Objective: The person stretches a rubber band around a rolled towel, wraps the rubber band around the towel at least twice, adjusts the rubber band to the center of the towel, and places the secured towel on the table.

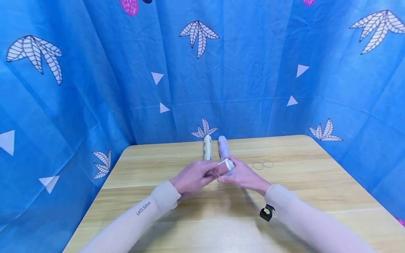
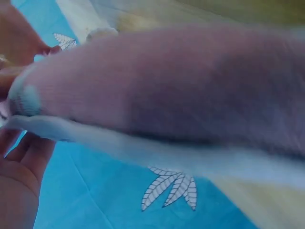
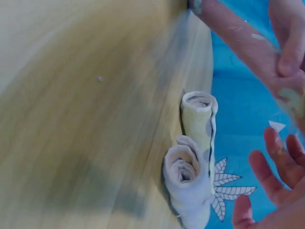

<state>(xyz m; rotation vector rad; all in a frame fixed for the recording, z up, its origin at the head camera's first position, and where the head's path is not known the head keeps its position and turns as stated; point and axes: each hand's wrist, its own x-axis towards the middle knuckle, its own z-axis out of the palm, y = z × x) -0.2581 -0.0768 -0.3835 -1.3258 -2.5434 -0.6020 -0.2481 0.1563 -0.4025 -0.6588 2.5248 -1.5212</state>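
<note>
A pink rolled-up towel (image 1: 222,168) with a pale edge hangs over the table, held by my left hand (image 1: 194,176). In the right wrist view, that hand (image 3: 289,33) presses its thumb against the pink roll (image 3: 248,43). My right hand (image 1: 242,174) is at the roll's right end, and the right wrist view shows its fingers (image 3: 281,164) spread apart beside the roll. A thin yellowish loop (image 1: 218,174) shows between the hands, partly hidden. Close up in the left wrist view, the towel (image 2: 143,86) fills the middle.
Behind the hands, a pale yellow towel roll (image 1: 207,147) and a lavender one (image 1: 223,147) lie side by side near the table's back edge. Two thin rubber bands (image 1: 257,166) lie right of the hands on the wooden table (image 1: 152,158). A blue curtain (image 1: 253,70) surrounds it.
</note>
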